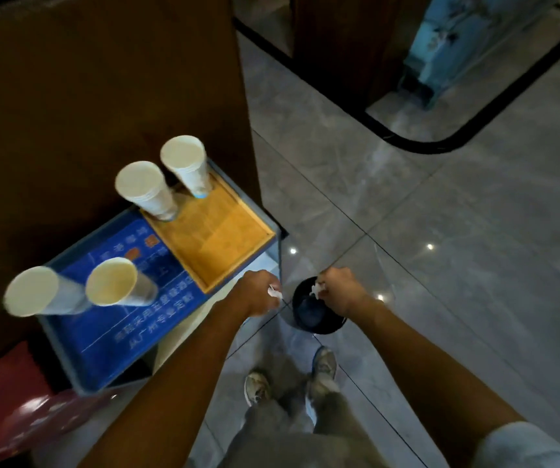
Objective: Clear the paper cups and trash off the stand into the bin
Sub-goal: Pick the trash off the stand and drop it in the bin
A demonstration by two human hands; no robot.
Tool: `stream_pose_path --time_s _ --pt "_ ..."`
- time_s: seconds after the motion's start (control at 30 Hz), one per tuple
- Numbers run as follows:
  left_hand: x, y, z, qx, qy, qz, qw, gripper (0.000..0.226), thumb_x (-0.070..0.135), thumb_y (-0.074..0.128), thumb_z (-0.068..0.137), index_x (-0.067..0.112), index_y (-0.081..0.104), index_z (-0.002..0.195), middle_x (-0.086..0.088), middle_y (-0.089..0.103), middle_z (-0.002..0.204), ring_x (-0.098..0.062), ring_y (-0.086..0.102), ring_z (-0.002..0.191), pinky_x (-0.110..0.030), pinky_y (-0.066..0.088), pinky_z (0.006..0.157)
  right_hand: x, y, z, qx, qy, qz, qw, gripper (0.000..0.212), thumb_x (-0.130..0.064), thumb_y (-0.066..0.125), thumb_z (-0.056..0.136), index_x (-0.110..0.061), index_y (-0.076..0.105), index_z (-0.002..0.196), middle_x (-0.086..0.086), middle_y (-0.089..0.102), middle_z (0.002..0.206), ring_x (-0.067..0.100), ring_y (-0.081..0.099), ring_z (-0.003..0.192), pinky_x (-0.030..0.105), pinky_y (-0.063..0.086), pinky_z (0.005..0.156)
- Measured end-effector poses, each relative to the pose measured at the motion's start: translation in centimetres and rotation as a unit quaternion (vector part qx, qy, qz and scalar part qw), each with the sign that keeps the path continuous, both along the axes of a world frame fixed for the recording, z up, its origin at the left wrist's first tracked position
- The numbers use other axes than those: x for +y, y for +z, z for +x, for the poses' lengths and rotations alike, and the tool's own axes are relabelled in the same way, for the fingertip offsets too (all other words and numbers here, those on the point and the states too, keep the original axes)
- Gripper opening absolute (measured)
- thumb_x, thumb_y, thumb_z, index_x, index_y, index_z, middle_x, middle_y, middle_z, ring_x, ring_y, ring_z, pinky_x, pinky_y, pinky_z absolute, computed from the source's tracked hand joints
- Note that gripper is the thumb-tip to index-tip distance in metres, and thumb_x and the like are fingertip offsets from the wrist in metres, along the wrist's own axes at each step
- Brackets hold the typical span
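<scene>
I had both hands out over the floor, each grip closed on a white scrap of trash: the right hand sat directly above the black bin, ready to drop its wad, while the left hand held its scrap just beside the rim. Four paper cups stood upright on the stand, left of my left grip.

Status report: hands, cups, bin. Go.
Left hand and right hand each shut on white trash, right over the bin. Four cups on the stand. Nothing in the way.
</scene>
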State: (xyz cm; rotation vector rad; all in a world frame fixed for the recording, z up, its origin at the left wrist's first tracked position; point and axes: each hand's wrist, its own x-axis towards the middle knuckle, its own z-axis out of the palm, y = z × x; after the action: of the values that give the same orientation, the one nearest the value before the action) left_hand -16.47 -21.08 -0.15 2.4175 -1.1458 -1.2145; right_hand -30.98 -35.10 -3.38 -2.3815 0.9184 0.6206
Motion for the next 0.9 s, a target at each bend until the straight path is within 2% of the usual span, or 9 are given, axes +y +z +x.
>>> stream_pose_path --time_s 0.07,0.23,0.33,0.47,0.6,0.73,0.9 --pt "-3.1 -1.2 -1.4 -0.01 -0.011 0.006 1.0 0.024 0.02 0.066 0.083 0.008 0.075 0.101 -0.013 0.073 0.111 -0.029 0.066 0.104 -0.032 0.052 0.086 -2.4 -1.1 -2.2 -0.004 -0.031 0.008 0.999 0.026 -0.013 0.057 0.09 -0.011 0.066 0.114 0.013 0.067 0.115 0.032 0.063 0.104 0.033 0.051 0.089" --pt "-10.0 -4.7 -4.2 -0.011 -0.032 0.035 0.999 0.026 0.019 0.064 0.082 0.013 0.072 0.106 -0.011 0.072 0.113 -0.03 0.066 0.106 -0.028 0.048 0.083 -7.6 -4.4 -6.5 -0.004 -0.105 0.055 0.993 0.034 -0.011 0.061 0.089 -0.015 0.062 0.123 0.016 0.064 0.12 0.033 0.063 0.106 0.04 0.054 0.092" --pt "-13.3 -7.8 -5.3 -0.011 -0.046 0.057 0.997 0.029 0.017 0.064 0.084 0.012 0.07 0.112 -0.012 0.072 0.113 -0.03 0.067 0.104 -0.03 0.05 0.082 -10.2 -7.1 -8.1 0.013 -0.115 0.065 0.991 0.029 -0.015 0.064 0.088 -0.017 0.065 0.116 0.011 0.069 0.115 0.029 0.064 0.106 0.035 0.053 0.092" --pt "-16.3 -12.8 -6.2 -0.006 -0.052 0.077 0.996 0.026 0.015 0.068 0.082 0.012 0.072 0.108 -0.011 0.072 0.112 -0.028 0.067 0.104 -0.028 0.049 0.083 -12.2 -11.7 -9.2 0.045 -0.127 0.09 0.987 0.021 -0.012 0.062 0.088 -0.015 0.069 0.107 0.009 0.072 0.108 0.027 0.066 0.102 0.032 0.052 0.088" --pt "-18.5 -19.8 -6.2 0.005 -0.086 0.106 0.991 0.024 0.012 0.066 0.082 0.011 0.074 0.105 -0.012 0.073 0.111 -0.029 0.065 0.107 -0.029 0.05 0.091 -13.2 -18.5 -8.9 0.046 -0.155 0.129 0.978 0.02 -0.012 0.06 0.087 -0.014 0.067 0.105 0.01 0.072 0.105 0.027 0.067 0.101 0.029 0.05 0.085" --pt "-19.5 -26.9 -5.9 0.011 -0.11 0.137 0.984 0.02 0.009 0.063 0.084 0.007 0.071 0.102 -0.014 0.072 0.11 -0.031 0.064 0.107 -0.032 0.049 0.092 -12.8 -25.4 -7.9 0.055 -0.18 0.15 0.971 0.03 -0.018 0.057 0.088 -0.013 0.059 0.117 0.016 0.068 0.113 0.035 0.064 0.107 0.034 0.05 0.089" --pt "-19.4 -39.3 -5.8 0.026 -0.188 0.179 0.965 0.026 0.017 0.06 0.088 0.011 0.067 0.113 -0.013 0.068 0.116 -0.033 0.062 0.109 -0.039 0.051 0.093 -10.8 -36.9 -6.1 0.07 -0.207 0.181 0.959 0.035 -0.019 0.057 0.089 -0.015 0.055 0.123 0.016 0.067 0.113 0.036 0.063 0.105 0.036 0.051 0.085"
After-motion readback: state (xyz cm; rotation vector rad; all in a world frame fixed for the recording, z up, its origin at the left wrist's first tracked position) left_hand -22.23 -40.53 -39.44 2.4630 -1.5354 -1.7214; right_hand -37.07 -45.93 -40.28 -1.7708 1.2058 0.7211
